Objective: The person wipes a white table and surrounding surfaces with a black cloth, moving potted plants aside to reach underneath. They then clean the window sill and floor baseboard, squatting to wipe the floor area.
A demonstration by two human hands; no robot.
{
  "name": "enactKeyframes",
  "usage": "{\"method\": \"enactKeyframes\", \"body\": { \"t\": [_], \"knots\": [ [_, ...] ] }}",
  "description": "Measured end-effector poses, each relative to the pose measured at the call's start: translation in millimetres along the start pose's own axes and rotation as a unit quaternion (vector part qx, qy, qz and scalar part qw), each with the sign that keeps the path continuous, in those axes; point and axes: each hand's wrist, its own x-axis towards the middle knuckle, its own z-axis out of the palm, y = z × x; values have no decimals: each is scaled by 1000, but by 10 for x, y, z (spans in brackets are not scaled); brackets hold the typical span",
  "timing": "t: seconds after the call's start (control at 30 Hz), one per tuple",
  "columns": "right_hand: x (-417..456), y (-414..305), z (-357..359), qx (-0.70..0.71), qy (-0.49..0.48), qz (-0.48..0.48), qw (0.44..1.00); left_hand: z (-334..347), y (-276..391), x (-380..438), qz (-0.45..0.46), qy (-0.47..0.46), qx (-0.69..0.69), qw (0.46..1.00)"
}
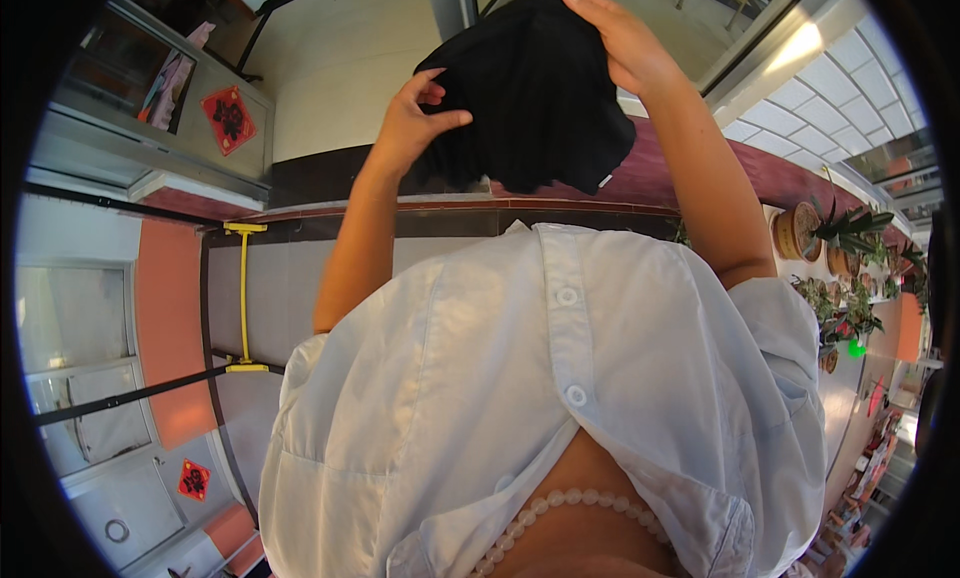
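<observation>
A black cloth item [532,90], perhaps a garment, is held up in front of me at the top of the view. My left hand [424,116] is at its left edge, thumb on the near face and fingers curled at the rim, partly hidden. My right hand [619,41] grips the upper right edge with the thumb along the top; its other fingers are largely hidden. A small white tag shows at the cloth's lower right corner. The cloth's lower edge hangs wavy above a dark floor strip.
Potted plants [796,233] stand at the right. A yellow and black metal frame [244,296] is at the left. Beyond the cloth lies a doorway with a pale floor [337,75]. A door panel with a red paper decoration [229,120] is at the upper left.
</observation>
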Motion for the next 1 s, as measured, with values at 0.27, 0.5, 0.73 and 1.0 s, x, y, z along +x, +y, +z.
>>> {"method": "enactKeyframes", "body": {
  "t": [0.27,0.5,0.73,1.0],
  "knots": [
    [-95,-342,461,206,-110,-5,972,1230,-822,-246,-51,-113,-241,963],
    [-755,110,-912,259,107,-24,960,1004,-678,-259,-235,-150,-508,815],
    [-1730,1642,-1650,-332,193,239,892,993,-213,-1,-171,-235,-593,751],
    [-1709,1645,-1118,176,252,131,943,1342,457,317,-106,-261,-731,622]
  ]
}}
